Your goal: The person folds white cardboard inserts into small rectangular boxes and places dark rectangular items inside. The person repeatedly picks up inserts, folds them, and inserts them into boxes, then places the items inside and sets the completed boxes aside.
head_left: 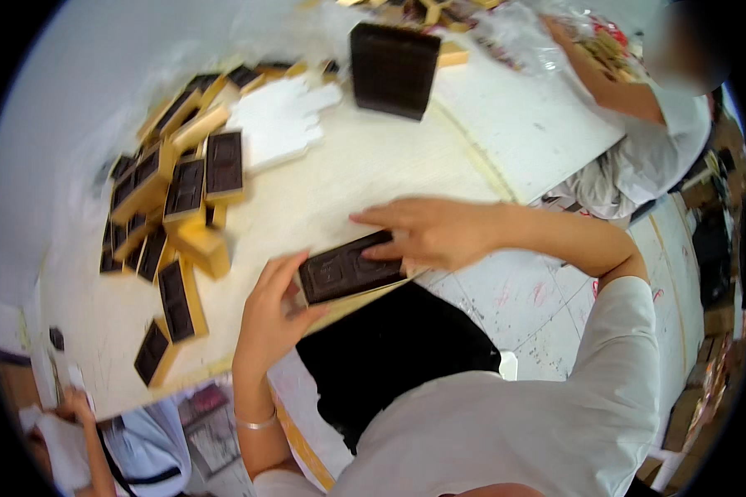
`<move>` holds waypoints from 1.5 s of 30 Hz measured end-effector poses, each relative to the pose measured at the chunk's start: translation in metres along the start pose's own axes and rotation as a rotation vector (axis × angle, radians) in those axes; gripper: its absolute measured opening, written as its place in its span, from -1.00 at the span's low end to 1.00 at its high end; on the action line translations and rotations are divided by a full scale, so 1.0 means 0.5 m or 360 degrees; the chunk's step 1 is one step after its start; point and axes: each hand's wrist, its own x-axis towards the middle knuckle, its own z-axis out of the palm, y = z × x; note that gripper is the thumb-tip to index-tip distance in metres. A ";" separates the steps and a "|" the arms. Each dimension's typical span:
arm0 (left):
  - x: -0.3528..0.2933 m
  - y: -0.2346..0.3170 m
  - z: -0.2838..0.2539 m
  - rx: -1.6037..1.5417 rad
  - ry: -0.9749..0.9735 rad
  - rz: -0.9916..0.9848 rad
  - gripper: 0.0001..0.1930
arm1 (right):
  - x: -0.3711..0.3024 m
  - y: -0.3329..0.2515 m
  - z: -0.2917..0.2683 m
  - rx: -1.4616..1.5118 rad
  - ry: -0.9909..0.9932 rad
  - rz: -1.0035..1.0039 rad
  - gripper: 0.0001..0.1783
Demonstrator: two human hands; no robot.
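Observation:
In front of me, at the table's near edge, lies a shallow yellow box with a dark, moulded insert [331, 273] in its top. My left hand [269, 311] grips the left end of this box, thumb along the near side and fingers at the far side. Over the right end reaches my right hand [431, 234]. Its fingers are apart: one stretches out past the box's far edge, and others rest on the dark insert. The box's underside is hidden.
A heap of similar yellow boxes with dark inserts [184, 186] covers the table's left. Beside it lie stacked white pieces [282, 120]. A dark rectangular block [394, 70] stands farther back. Another person's arm [609, 87] rests at the upper right; a further person's hand [79, 404] shows lower left.

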 end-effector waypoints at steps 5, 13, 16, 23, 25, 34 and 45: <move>-0.005 -0.013 0.013 0.0046 0.0077 0.0143 -0.26 | -0.013 -0.050 0.063 -0.0236 0.0351 0.0254 -0.39; -0.039 -0.067 0.026 -0.0716 0.0463 0.0266 -0.25 | -0.072 -0.066 -0.167 0.0951 -0.0537 0.0069 -0.60; -0.033 -0.068 0.021 -0.0459 0.0272 0.0252 -0.46 | -0.174 0.004 -0.335 0.0038 0.0313 0.0664 -0.48; -0.034 -0.060 0.030 -0.0470 0.0380 0.0246 -0.65 | 0.013 0.116 -0.250 -0.0628 0.1435 0.0755 -0.55; -0.024 -0.054 0.029 -0.0429 0.0366 0.0241 -0.65 | 0.112 0.163 -0.136 -0.1011 0.0970 0.0421 -0.44; -0.027 -0.047 0.030 -0.0391 0.0407 0.0160 -0.66 | 0.276 0.267 0.098 -0.0539 0.0841 0.0542 -0.65; 0.160 -0.149 -0.079 0.1685 0.0709 0.0285 -0.54 | 0.272 0.241 0.085 -0.0055 0.0998 0.0651 -0.69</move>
